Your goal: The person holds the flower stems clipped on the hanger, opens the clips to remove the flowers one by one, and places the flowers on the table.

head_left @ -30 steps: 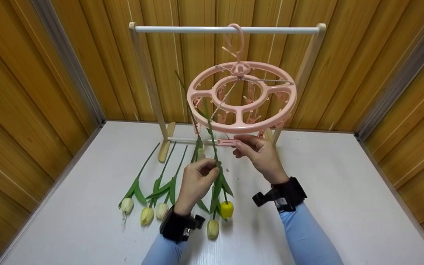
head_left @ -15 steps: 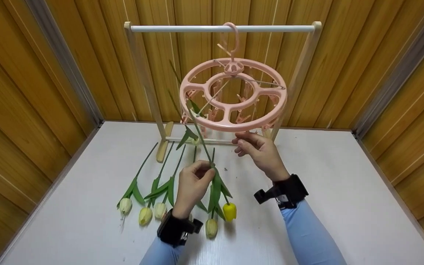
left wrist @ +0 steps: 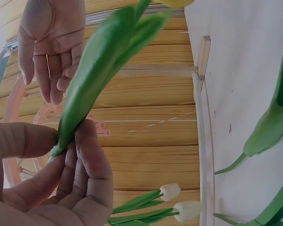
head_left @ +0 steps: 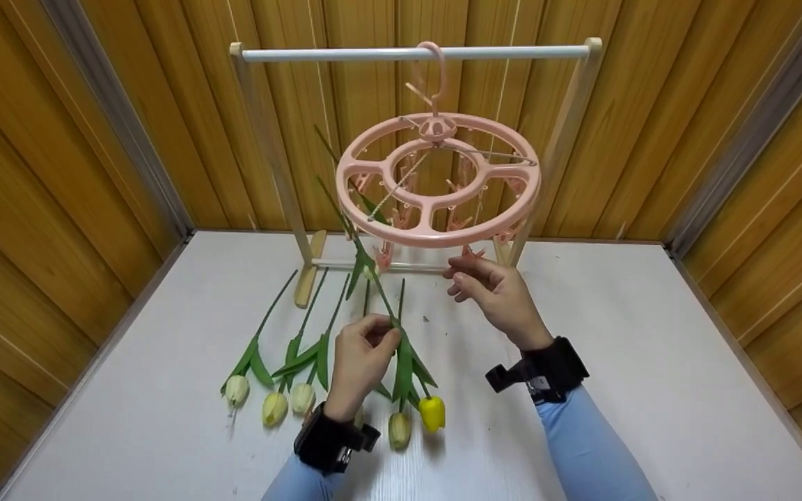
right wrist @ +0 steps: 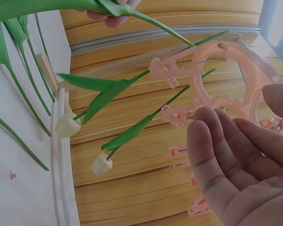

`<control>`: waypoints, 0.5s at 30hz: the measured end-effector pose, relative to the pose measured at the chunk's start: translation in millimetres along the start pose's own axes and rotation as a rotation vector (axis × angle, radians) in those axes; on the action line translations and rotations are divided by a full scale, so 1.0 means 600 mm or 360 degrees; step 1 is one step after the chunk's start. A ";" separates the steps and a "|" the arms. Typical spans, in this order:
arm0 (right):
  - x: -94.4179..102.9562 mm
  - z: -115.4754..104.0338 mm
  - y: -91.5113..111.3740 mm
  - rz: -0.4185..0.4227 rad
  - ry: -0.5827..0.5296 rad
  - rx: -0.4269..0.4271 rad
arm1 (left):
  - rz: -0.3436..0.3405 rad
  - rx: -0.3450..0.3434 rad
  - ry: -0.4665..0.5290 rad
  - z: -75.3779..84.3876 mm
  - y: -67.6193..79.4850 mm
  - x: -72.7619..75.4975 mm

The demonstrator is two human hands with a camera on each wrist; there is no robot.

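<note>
Above the white bench (head_left: 617,348), the left hand (head_left: 359,355) pinches a long-stemmed bright yellow tulip (head_left: 433,414), blossom toward the person, while the right hand (head_left: 497,299), thumb clear of its fingers, is positioned near a round pink plastic clip hanger (head_left: 426,219).

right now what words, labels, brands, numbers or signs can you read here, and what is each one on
None: no text can be read in any view.
The hanger, clips, tulips and table show no lettering.
The right wristband has a pale patch, too small to tell whether it bears print.
</note>
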State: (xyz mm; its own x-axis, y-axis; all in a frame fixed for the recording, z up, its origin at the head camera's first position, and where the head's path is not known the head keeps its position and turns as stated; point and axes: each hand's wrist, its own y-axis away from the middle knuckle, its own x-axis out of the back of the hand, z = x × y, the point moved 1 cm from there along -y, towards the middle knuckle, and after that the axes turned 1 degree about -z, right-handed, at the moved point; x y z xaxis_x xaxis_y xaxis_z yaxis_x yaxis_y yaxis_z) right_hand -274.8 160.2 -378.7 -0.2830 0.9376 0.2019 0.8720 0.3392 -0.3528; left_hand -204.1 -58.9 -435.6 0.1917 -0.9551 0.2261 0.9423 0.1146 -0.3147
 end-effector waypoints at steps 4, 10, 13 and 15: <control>0.004 0.005 0.009 0.0000 -0.0007 0.0031 | -0.0029 0.0020 -0.0044 -0.002 0.004 -0.003; 0.011 0.013 0.023 -0.0005 -0.0006 0.0069 | -0.0072 0.0017 -0.0050 -0.008 0.004 -0.007; 0.014 0.018 0.029 -0.0003 0.0019 0.0054 | -0.0090 0.0007 -0.0048 -0.011 0.002 -0.009; 0.016 0.021 0.034 -0.0001 0.0042 0.0038 | -0.0103 0.0003 -0.0052 -0.013 0.000 -0.011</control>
State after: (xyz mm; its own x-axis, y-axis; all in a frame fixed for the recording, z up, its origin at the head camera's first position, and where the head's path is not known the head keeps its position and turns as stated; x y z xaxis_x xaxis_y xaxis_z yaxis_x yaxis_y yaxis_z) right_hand -264.6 177.0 -395.3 -0.2728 0.9351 0.2263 0.8618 0.3420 -0.3745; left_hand -207.6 -55.1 -444.4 0.1394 -0.9510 0.2759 0.9534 0.0536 -0.2968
